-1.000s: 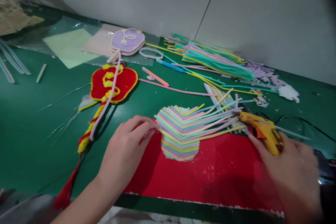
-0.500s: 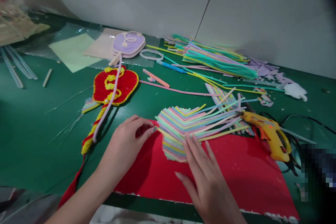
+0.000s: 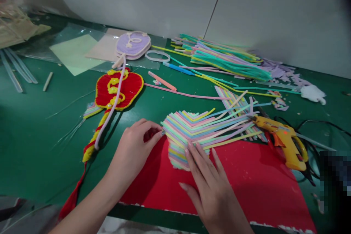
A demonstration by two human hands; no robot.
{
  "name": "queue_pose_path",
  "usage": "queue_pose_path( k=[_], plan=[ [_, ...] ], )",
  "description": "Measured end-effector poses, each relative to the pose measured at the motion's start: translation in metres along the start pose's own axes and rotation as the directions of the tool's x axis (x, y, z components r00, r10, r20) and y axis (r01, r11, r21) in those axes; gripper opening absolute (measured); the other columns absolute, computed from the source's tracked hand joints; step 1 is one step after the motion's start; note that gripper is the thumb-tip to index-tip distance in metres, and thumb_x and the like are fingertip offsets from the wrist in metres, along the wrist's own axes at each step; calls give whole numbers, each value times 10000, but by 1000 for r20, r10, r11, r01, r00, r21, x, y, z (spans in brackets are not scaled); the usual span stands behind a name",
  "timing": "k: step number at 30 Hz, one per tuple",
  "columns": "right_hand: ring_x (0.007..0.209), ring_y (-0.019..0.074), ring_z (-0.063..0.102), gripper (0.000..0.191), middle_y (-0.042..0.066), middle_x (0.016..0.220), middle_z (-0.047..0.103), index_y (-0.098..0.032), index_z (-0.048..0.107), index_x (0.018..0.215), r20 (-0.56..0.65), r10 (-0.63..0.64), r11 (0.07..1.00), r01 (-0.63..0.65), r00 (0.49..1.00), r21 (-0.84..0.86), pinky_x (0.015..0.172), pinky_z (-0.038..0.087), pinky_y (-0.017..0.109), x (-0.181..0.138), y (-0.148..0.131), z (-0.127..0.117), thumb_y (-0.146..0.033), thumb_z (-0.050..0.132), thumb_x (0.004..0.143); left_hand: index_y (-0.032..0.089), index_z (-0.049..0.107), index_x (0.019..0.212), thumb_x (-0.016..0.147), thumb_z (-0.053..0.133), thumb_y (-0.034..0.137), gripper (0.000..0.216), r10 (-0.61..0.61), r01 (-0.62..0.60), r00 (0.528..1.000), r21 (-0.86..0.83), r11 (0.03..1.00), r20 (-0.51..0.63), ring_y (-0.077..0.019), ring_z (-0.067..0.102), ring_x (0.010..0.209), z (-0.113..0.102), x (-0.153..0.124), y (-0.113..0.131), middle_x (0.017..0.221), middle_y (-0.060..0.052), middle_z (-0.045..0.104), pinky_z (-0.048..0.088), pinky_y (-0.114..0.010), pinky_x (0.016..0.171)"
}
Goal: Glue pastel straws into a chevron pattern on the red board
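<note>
A panel of pastel pipe cleaners [image 3: 189, 124] laid side by side in V-shaped stripes rests on a red board [image 3: 255, 179]. At the panel's left edge, my left hand [image 3: 137, 146] pinches thumb and forefinger on the end of a yellow pipe cleaner [image 3: 175, 140]. My right hand [image 3: 208, 179] lies over the lower middle of the panel, fingers stretched out and fingertips touching the stripes near the V's point. Loose pipe cleaner ends fan out to the right of the panel. The part of the panel under my right fingers is hidden.
A yellow glue gun [image 3: 285, 142] with a black cord lies right of the panel. Left stands a red and yellow fan [image 3: 117, 91] with a tassel; behind it is a purple fan [image 3: 133, 45]. Bundled pipe cleaners [image 3: 227, 60] lie along the wall on the green table [image 3: 35, 146].
My right fingertips have slid slightly left across the panel. The left-hand pinch stays at the left edge, and the yellow pipe cleaner sits closer against the stripes above. The view has shifted slightly.
</note>
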State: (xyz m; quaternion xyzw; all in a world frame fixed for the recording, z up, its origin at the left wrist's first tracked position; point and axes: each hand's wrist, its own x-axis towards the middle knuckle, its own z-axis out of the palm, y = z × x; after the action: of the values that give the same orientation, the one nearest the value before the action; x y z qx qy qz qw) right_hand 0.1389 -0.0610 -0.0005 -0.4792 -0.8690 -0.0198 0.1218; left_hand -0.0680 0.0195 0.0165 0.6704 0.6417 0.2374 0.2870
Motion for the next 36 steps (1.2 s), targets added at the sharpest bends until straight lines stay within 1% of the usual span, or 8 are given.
queue_pose_path(
  k=[12,17,20,22,25,28,32,36],
  plan=[
    [1402,244,302,528,81,1495,380,-69,401,1407,-9,5,999,-5,1000,-44,1096,280,419,0,-1,1,-343,409,955,239,655,855,880,572,300,105,30,-23,998,109,994,-60,-173,581,761,6,-2,0,854,6,643,412,-304,698],
    [1404,248,297,536,79,1505,363,-66,389,1414,-11,10,999,-11,1000,-50,1111,259,428,-1,-3,2,-332,425,950,232,626,879,872,580,286,71,29,-18,996,130,991,-86,-182,597,775,8,-3,-2,847,1,639,454,-301,686],
    [1402,226,304,520,55,1506,365,-93,391,1418,-16,36,998,-37,999,-50,1123,246,407,0,-4,1,-332,412,956,216,597,1002,915,502,291,149,57,-30,986,171,985,-156,-201,623,898,7,-13,4,983,-40,650,499,-314,762],
    [1404,214,299,517,45,1506,364,-108,391,1419,-16,44,998,-45,999,-47,1129,239,395,0,-4,1,-340,406,957,217,540,1187,959,412,291,272,153,-99,969,265,959,-193,-220,584,1106,10,-27,10,1208,-74,611,472,-354,925],
    [1412,220,282,521,49,1510,354,-108,378,1426,-4,37,998,-37,999,-46,1119,259,403,-1,-5,1,-320,401,951,199,298,1439,984,339,343,480,360,-310,930,376,873,-70,-236,440,1320,21,-51,15,1455,-114,445,416,-387,1035],
    [1411,225,284,522,52,1512,351,-108,361,1436,12,49,998,-49,999,-39,1097,297,418,-1,-5,2,-250,380,934,163,154,1505,973,312,465,631,447,-421,893,462,781,58,-266,367,1374,36,-64,14,1509,-138,366,386,-428,1066],
    [1410,219,287,526,44,1514,348,-123,349,1444,33,71,997,-71,997,-20,1108,290,435,-1,-6,3,-213,369,926,137,217,1496,971,264,500,640,446,-414,892,530,740,75,-288,306,1404,47,-65,9,1529,-145,320,360,-467,1077],
    [1412,219,284,525,47,1521,336,-123,339,1448,54,80,997,-80,995,-3,1119,289,449,0,-6,1,-213,371,932,153,310,1466,969,275,504,609,433,-401,899,528,748,70,-284,296,1409,44,-62,9,1527,-132,327,344,-483,1087]
  ],
)
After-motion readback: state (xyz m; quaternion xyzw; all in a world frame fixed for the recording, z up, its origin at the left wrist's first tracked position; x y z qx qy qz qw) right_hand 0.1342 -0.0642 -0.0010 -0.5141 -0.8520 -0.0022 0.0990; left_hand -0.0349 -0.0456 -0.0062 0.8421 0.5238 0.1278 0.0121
